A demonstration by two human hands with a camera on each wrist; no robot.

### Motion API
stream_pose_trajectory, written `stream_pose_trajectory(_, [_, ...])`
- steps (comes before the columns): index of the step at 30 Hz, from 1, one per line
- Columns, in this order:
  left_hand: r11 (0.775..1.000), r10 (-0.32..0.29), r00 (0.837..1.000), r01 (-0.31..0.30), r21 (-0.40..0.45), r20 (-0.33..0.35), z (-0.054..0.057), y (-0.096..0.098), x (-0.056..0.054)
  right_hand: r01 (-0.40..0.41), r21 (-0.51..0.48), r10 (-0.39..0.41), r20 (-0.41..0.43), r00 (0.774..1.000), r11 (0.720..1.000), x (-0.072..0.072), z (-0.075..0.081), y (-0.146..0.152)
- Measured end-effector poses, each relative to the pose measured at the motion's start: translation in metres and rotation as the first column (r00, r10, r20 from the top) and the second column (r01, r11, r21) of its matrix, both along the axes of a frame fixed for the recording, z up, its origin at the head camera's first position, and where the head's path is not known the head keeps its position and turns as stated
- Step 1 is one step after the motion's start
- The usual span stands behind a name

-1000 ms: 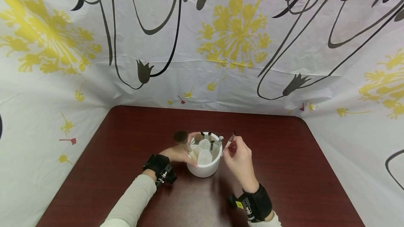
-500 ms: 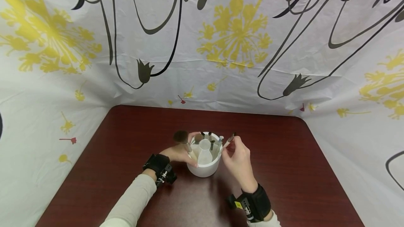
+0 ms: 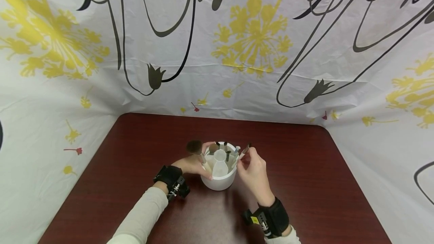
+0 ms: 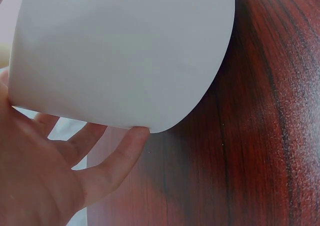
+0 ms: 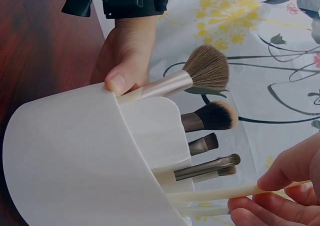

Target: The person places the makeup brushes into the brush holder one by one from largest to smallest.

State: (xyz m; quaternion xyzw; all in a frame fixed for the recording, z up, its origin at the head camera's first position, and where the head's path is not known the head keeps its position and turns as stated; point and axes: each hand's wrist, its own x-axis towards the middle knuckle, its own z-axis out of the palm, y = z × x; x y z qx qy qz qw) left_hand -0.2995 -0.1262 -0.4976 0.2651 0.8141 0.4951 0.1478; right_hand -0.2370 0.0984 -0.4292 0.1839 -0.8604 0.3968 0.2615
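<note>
A white round brush holder point(image 3: 218, 184) with inner compartments stands mid-table. My left hand point(image 3: 191, 165) grips its left side, thumb at the rim and fingers round the back. In the left wrist view the fingertips point(image 4: 139, 134) lie along the holder's white wall. My right hand point(image 3: 255, 173) pinches a makeup brush point(image 3: 242, 153) near its dark bristle end. Its pale handle point(image 5: 220, 192) slants down over the holder's right rim in the right wrist view. A large fluffy makeup brush point(image 5: 207, 68) leans in the holder beside my left thumb.
Several smaller makeup brushes stand in the back compartments, among them one with dark, light-tipped bristles point(image 5: 217, 115). The dark red-brown wooden table point(image 3: 156, 131) ends at a flower-patterned cloth point(image 3: 217, 86). Both wrists wear black camera straps point(image 3: 276, 217).
My right hand has moved left toward the holder, bringing the brush's handle end from beside the rim to inside it. The left hand and holder have stayed put.
</note>
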Motion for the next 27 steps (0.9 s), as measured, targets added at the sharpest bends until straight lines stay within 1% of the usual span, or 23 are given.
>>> stream_pose_trajectory(5, [1.0, 0.001, 1.0, -0.001, 0.004, -0.01, -0.001, 0.0, -0.001, -0.011, -0.007, 0.011, 0.017, 1.0, 1.0, -0.001, -0.003, -0.001])
stream_pose_trajectory(10, [1.0, 0.006, 1.0, -0.006, -0.015, -0.017, -0.001, 0.0, -0.001, -0.017, -0.016, 0.018, 0.036, 0.999, 1.0, -0.001, -0.007, -0.001])
stream_pose_trajectory(17, [1.0, 0.013, 1.0, -0.013, -0.022, -0.004, -0.002, 0.0, -0.001, -0.001, -0.006, 0.001, 0.063, 0.998, 1.0, 0.0, -0.011, -0.004])
stream_pose_trajectory(21, [0.999, 0.02, 1.0, -0.021, -0.034, -0.015, -0.001, -0.001, 0.0, 0.005, 0.007, -0.006, 0.091, 0.996, 1.0, 0.001, -0.012, -0.006])
stream_pose_trajectory(22, [0.999, 0.021, 1.0, -0.021, -0.033, -0.013, 0.0, 0.0, 0.001, 0.005, 0.009, -0.006, 0.098, 0.995, 1.0, 0.001, -0.012, -0.006])
stream_pose_trajectory(27, [0.999, 0.014, 1.0, -0.013, -0.037, 0.009, 0.024, 0.002, 0.011, 0.004, 0.019, -0.006, 0.105, 0.994, 1.0, 0.001, -0.015, -0.008])
